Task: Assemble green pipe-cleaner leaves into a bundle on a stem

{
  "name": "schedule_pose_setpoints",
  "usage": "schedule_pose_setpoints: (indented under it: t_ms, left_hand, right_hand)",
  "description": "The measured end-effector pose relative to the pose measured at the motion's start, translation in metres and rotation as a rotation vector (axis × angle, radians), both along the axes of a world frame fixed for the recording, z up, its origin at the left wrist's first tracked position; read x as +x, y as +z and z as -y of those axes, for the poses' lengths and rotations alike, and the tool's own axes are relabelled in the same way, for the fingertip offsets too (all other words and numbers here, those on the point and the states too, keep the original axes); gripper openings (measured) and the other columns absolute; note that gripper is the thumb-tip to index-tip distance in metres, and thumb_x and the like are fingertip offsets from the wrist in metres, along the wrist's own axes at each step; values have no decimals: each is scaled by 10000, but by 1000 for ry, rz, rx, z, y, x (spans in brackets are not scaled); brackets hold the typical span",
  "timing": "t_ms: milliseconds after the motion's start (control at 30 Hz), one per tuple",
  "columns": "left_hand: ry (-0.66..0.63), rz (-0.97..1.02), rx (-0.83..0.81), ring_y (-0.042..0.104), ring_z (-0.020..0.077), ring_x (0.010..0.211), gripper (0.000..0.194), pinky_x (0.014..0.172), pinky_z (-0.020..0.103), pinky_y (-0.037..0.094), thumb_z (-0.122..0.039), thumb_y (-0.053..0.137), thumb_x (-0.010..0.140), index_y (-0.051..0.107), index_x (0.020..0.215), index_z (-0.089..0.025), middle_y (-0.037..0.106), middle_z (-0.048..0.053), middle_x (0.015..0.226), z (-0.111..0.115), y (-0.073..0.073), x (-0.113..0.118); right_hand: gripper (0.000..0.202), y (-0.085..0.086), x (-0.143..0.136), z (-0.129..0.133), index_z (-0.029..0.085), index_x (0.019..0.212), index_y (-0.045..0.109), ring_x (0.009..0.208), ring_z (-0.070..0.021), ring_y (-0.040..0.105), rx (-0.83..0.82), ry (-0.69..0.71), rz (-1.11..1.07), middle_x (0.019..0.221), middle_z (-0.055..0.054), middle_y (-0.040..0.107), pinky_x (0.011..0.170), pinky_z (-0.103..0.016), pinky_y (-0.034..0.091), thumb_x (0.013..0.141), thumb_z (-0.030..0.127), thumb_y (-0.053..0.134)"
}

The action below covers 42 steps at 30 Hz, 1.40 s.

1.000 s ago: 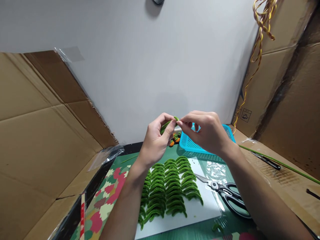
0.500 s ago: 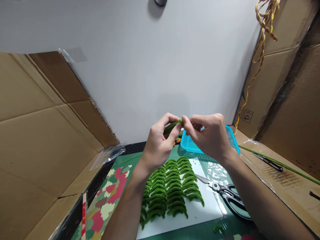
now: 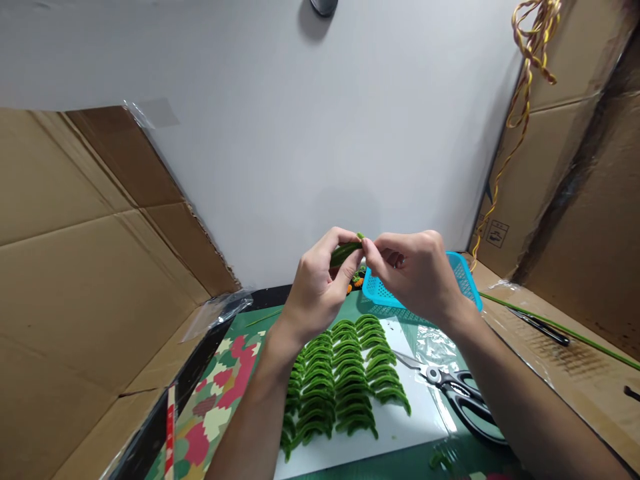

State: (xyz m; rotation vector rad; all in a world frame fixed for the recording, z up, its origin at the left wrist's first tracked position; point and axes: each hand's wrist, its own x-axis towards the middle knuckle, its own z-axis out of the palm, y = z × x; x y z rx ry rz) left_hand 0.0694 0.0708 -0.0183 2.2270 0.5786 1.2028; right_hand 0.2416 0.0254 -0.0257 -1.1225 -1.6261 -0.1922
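Note:
My left hand (image 3: 323, 277) is closed around a few green chenille stems (image 3: 345, 255), raised above the table. The fingers hide much of them. At their upper end my right hand (image 3: 413, 267) pinches with thumb and forefinger, the fingertips of both hands nearly touching. Below lie several curved green chenille pieces (image 3: 353, 380), set in neat columns on a white sheet (image 3: 395, 433). To their right, grey-and-black scissors (image 3: 445, 380) rest partly open, their blade tips on the sheet.
A blue perforated basket (image 3: 467, 283) stands behind my right hand. Small orange-and-green items (image 3: 357, 280) sit at the back. A black-handled cutter (image 3: 543, 327) and a long green stem (image 3: 570, 333) lie on the right. Cardboard panels (image 3: 75, 267) flank the table, with a pale wall (image 3: 340, 133) behind.
My right fingertips have shifted slightly left and down at the stems' end, where a small green tip now shows above them. My left hand keeps its hold.

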Motion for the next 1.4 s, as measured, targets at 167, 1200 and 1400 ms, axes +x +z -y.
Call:
schedule_pose_setpoints:
  t_ms: [167, 1200, 1400]
  left_hand:
    - [128, -107, 318, 581, 107, 780, 66, 706, 269, 490, -243, 578, 1076, 631, 1073, -203, 648, 12, 963, -7, -5, 0]
    - [22, 156, -70, 464, 78, 642, 190, 567, 192, 451, -397, 736, 981, 692, 1014, -215, 564, -41, 789, 0, 1, 2]
    - [-26, 133, -164, 462, 75, 615, 233, 578, 203, 478, -412, 771, 949, 705, 956, -188, 556, -39, 731, -2, 3, -5]
  right_hand:
    - [499, -1, -2, -2, 245, 555, 470, 446, -89, 249, -48, -37, -3, 473, 123, 343, 499, -285, 258, 1011, 357, 637]
    - [224, -1, 17, 2, 188, 906, 763, 570, -96, 528, 82, 122, 227, 730, 24, 673, 574, -284, 426, 1051, 252, 605]
    - [181, 0, 28, 4, 212, 1186, 750, 637, -93, 613, 147, 150, 292, 935, 7, 778, 594, -274, 483, 1028, 251, 672]
